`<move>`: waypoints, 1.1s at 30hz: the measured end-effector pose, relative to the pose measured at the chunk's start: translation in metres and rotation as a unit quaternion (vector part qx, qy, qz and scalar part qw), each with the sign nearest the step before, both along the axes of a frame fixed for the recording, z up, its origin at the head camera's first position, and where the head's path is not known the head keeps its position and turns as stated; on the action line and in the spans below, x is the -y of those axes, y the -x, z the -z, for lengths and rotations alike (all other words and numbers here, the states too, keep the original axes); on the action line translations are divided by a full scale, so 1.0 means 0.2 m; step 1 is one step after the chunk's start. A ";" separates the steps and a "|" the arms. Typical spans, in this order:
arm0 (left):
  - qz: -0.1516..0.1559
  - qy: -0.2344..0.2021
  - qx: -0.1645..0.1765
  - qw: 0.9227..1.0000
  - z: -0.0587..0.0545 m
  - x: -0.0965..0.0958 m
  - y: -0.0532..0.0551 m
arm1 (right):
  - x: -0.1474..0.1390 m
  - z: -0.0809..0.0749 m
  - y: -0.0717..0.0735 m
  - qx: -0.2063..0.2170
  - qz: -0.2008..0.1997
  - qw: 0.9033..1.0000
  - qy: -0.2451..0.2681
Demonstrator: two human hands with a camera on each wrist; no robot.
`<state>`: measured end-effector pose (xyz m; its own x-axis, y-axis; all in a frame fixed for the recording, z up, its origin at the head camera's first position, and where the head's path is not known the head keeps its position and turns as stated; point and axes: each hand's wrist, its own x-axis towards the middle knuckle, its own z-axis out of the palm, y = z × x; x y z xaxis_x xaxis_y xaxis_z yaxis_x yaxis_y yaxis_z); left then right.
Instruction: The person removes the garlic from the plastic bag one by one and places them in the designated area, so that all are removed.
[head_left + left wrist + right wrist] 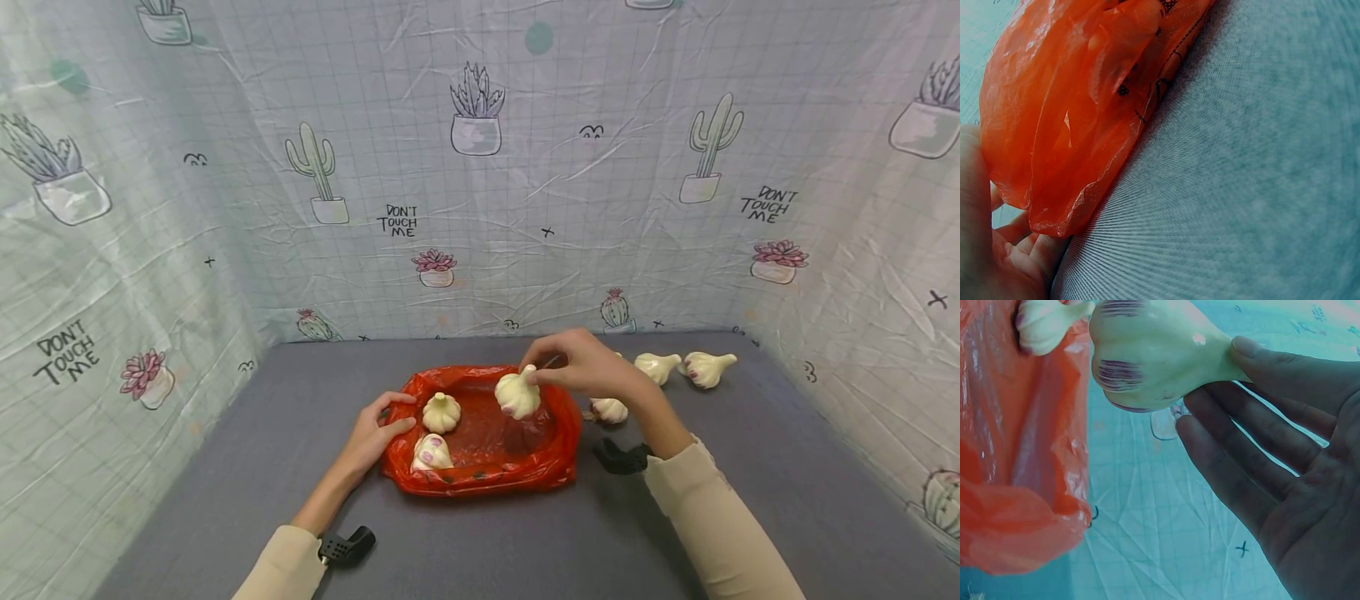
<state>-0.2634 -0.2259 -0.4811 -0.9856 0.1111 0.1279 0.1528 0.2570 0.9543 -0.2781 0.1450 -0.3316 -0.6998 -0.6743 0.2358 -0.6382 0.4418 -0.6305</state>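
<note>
My right hand (581, 362) pinches a garlic bulb (517, 395) by its stem, thumb against the fingers. The bulb hangs over the right part of an opened red plastic bag (480, 479); purple streaks mark its skin in the right wrist view. At the bag's left end, my left hand (375, 433) holds the rim, with thumb and forefinger reaching over it. Two more garlic bulbs lie inside: a pale one (441, 413) near the left side and a purple-marked one (431, 452) at the front left corner.
On the grey table (480, 550), right of the bag, lie several garlic bulbs, among them one at the far right (707, 369), one beside it (657, 367) and one near the bag (609, 410). A cactus-printed curtain (525, 192) encloses the back and sides.
</note>
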 end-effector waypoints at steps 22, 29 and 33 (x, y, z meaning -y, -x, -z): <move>-0.001 0.005 -0.008 1.000 0.00 0.00 0.00 | -0.19 0.04 -0.06 0.001 0.060 0.997 0.042; 0.000 0.003 -0.004 1.000 0.00 0.00 0.00 | -0.25 0.06 -0.06 0.003 0.075 0.996 0.049; 0.001 0.004 -0.002 1.000 0.00 0.00 0.00 | -0.28 0.06 -0.06 -0.003 0.077 0.996 0.054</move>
<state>-0.2639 -0.2269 -0.4816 -0.9850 0.1138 0.1299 0.1561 0.2653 0.9515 -0.2667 0.2011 -0.3440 -0.7905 -0.5306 0.3059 -0.5730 0.4646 -0.6751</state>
